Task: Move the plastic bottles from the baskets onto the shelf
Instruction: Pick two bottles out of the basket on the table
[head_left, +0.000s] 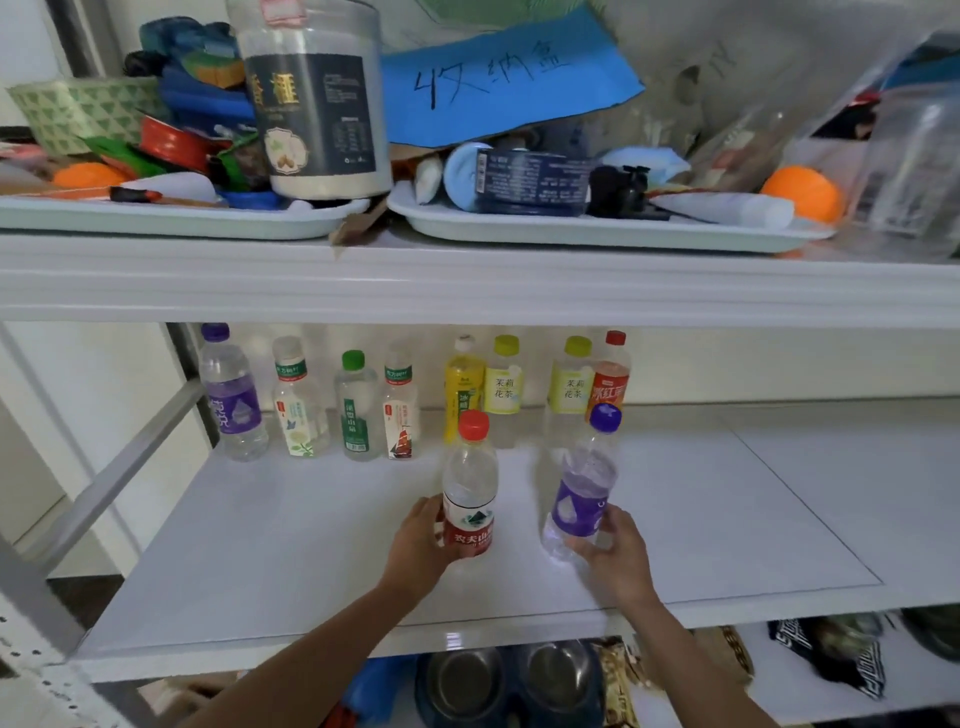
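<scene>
My left hand (418, 540) grips a clear bottle with a red cap and red label (469, 483), upright over the middle of the white shelf (260, 561). My right hand (615, 553) holds a clear bottle with a purple cap and purple label (584, 488), tilted slightly right. Whether either bottle's base touches the shelf I cannot tell. Along the back of the shelf stand several bottles: a purple-capped one (231, 395) at the left, white and green ones (356, 410) beside it, yellow tea bottles (503, 382), and a red-capped one (613, 374).
The upper shelf carries two white trays (597, 234) crowded with items, a large jar (317, 98) and an orange ball (805, 193). Its front lip (467, 291) overhangs the bottle row. Metal bowls (467, 680) and bags lie below. The shelf's right half holds nothing.
</scene>
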